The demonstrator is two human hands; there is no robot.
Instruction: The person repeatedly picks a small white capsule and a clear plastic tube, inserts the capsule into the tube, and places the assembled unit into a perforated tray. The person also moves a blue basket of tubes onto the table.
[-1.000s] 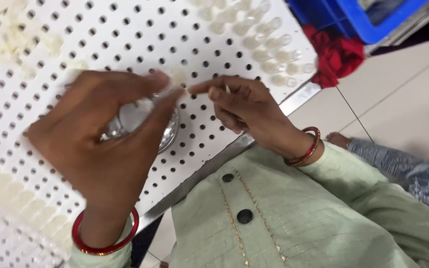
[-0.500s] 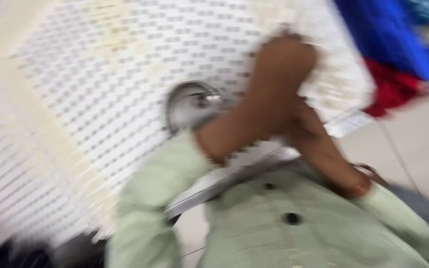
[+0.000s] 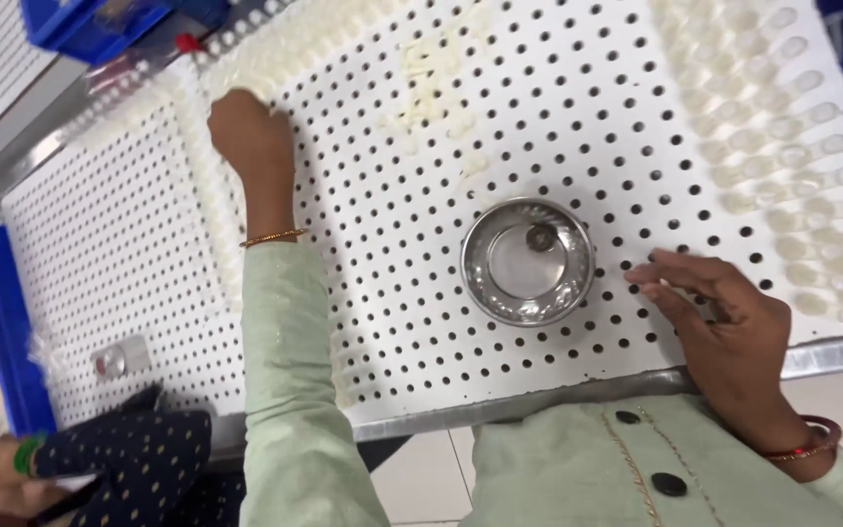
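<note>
Resting flat on the white perforated board (image 3: 558,88): right hand (image 3: 724,312), fingers (image 3: 670,278) extended and loosely spread, palm down, nothing gripped. Fingertips aimed left toward the steel bowl (image 3: 529,262), just beside its rim but apart from it. Bowl upright, round, so no long axis to note; 1 small dark round piece (image 3: 540,237) lying inside near the far wall, otherwise looks empty.

Reaching far up-left: left hand (image 3: 244,132), fingers curled closed at the heap of cream-coloured moulded parts (image 3: 275,49) along the far edge of the board. Fingertips hidden behind the knuckles; cannot tell whether any part is pinched. Thin gold bangle (image 3: 270,237) at that wrist, pale green sleeve (image 3: 295,390) running back toward the camera.

Relation noted: bowl lies left of the right fingertips and well right of, and nearer than, the left hand. Right hand clearly the closer of the 2 to the bowl; left hand the one at the parts.

Surroundings: rows of cream parts seated in holes (image 3: 792,146) on the right of the board; red bangle (image 3: 817,439) on the right wrist; blue bin (image 3: 90,20) top left; another person's hand with green bangle (image 3: 2,468) at lower left.
</note>
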